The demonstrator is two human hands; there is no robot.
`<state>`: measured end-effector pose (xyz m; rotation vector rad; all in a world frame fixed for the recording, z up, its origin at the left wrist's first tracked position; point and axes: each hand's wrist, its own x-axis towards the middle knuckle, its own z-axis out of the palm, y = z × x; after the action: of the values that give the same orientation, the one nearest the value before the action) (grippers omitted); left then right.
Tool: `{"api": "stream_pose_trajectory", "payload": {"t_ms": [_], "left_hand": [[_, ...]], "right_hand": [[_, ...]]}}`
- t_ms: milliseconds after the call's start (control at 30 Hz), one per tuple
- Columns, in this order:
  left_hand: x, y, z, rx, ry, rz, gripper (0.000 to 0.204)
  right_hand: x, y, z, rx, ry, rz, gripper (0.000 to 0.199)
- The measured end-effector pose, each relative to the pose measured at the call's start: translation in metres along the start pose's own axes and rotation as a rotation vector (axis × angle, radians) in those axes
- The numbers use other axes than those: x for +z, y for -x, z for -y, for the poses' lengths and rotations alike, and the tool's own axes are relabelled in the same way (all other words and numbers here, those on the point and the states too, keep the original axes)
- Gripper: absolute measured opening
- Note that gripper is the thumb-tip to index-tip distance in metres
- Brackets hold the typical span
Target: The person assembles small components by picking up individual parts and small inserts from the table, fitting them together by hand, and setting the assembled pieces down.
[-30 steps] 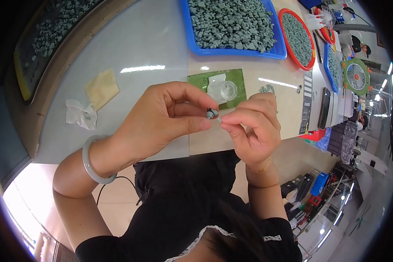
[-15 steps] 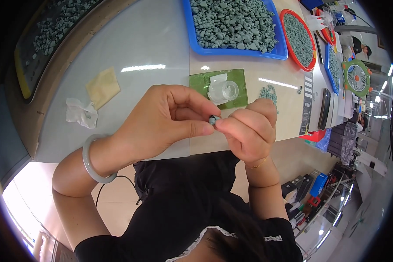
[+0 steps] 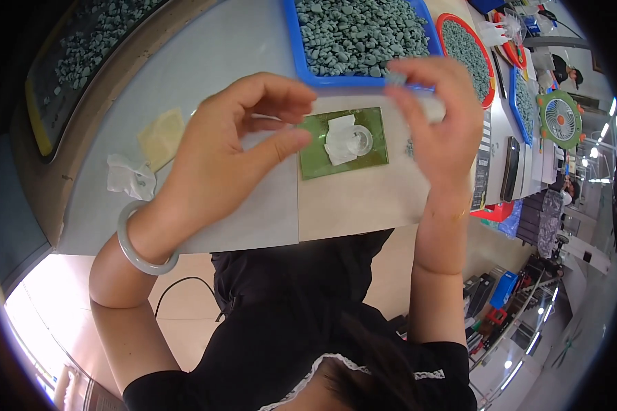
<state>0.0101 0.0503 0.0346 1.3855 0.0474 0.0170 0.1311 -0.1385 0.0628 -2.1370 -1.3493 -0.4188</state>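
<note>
The left hand has thumb and fingers curled close, pinching nothing I can see. The right hand pinches a small grey-green bead above the green square mat, near the blue tray of green stones.

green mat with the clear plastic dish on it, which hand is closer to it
Left. The left hand has its thumb tip right at the green mat's left edge; the right hand is raised up past its right side.

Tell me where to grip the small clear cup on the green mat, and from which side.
Grip the clear cup by its round rim, probably from above with two fingertips on opposite sides. It sits open side up on the green mat; crumpled white paper lies against its left side, so the right side is freer.
</note>
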Motion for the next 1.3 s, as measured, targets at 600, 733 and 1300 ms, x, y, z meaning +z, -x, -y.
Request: {"api": "stream_pose_trajectory", "payload": {"t_ms": [600,733,1300], "left_hand": [[0.025,-0.005,0.025,0.26,-0.913,0.103,0.011],[0.023,-0.007,0.021,0.136,-0.553,0.115,0.013],[0.018,-0.001,0.008,-0.297,0.028,0.24,0.009]], "right_hand": [[-0.032,0.078,-0.024,0.606,0.286,0.223,0.007],[-0.031,0.075,-0.03,0.638,0.218,0.305,0.007],[-0.011,0.068,-0.017,0.53,0.112,0.225,0.011]]}}
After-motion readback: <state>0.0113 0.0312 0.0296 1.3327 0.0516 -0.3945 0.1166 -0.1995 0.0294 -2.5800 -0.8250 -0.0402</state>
